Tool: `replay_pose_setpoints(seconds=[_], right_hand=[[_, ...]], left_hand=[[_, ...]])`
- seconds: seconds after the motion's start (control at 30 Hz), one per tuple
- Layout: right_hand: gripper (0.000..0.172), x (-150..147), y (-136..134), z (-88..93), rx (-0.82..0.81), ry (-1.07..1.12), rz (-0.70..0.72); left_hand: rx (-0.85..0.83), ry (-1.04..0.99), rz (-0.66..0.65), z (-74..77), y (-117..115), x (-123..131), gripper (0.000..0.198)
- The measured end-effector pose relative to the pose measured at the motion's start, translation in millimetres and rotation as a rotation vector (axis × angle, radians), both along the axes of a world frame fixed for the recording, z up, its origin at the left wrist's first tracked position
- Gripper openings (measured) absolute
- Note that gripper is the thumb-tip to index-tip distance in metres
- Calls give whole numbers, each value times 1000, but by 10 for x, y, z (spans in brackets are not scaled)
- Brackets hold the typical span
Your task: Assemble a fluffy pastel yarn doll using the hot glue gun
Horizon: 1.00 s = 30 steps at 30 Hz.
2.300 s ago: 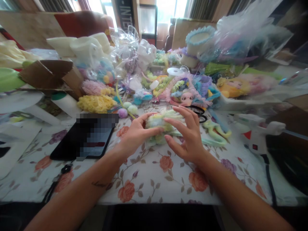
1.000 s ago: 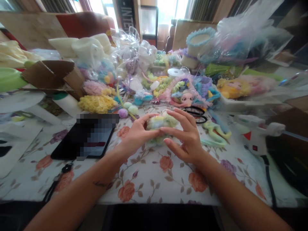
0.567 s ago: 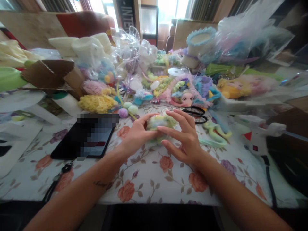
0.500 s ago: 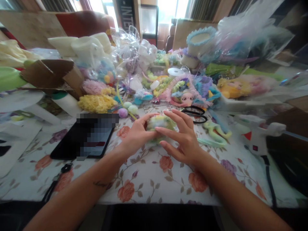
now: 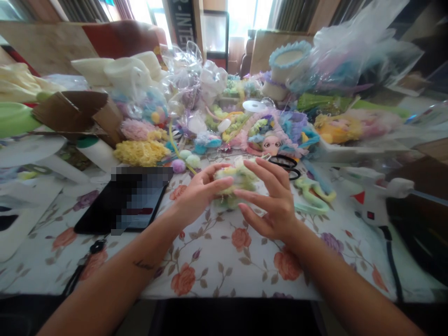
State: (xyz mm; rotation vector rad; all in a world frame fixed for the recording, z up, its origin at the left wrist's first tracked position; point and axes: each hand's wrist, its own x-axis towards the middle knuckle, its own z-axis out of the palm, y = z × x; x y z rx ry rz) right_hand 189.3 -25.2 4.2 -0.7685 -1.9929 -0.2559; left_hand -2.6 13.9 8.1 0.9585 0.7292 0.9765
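Observation:
Between my hands, just above the flowered cloth, is a fluffy pale green and yellow bundle (image 5: pixel 227 189); blur hides its exact kind. My left hand (image 5: pixel 201 189) is closed on its left side, thumb across the front and fingers behind. At the right side of the bundle, my right hand (image 5: pixel 271 200) has its fingers spread, the upper fingertips touching or close to the fluff. Black-handled scissors (image 5: pixel 285 163) lie just behind my right hand. A pale green fuzzy strip (image 5: pixel 315 203) curls on the cloth to its right.
A black phone or tablet (image 5: pixel 101 205) lies at left. At right stands a white glue gun (image 5: pixel 373 200) with a dark cord. Pompoms (image 5: pixel 178 165), yellow fluffy yarn (image 5: pixel 140 151), a doll head (image 5: pixel 272 142) and a cardboard box (image 5: pixel 70 109) crowd the back, among plastic bags.
My right hand has shifted slightly right, its fingers drawn back from across the front of the bundle. More of the bundle shows. My left hand stays on it, its thumb raised a little.

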Motion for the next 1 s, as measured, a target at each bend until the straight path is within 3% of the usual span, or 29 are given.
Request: replay_pose_setpoints(seconds=[0.1, 0.23, 0.43, 0.53, 0.67, 0.8, 1.0], right_hand=[[27, 17, -6, -2, 21, 201, -69], [39, 63, 87, -83, -244, 609, -96], [81, 30, 199, -165, -790, 535, 29], [76, -10, 183, -162, -881, 597, 72], [60, -31, 163, -135, -885, 654, 100], [59, -20, 163, -79, -949, 689, 102], [53, 57, 198, -82, -1056, 764, 198]], left_hand=[[23, 26, 34, -23, 9, 7, 48], [-16, -40, 56, -29, 38, -9, 47], [-88, -103, 81, 19, 17, -19, 46], [-67, -94, 37, 34, -14, -19, 46], [-35, -99, 32, 39, -33, -22, 47], [-52, -83, 28, 38, -34, -18, 50], [21, -57, -79, 33, -29, -22, 53]])
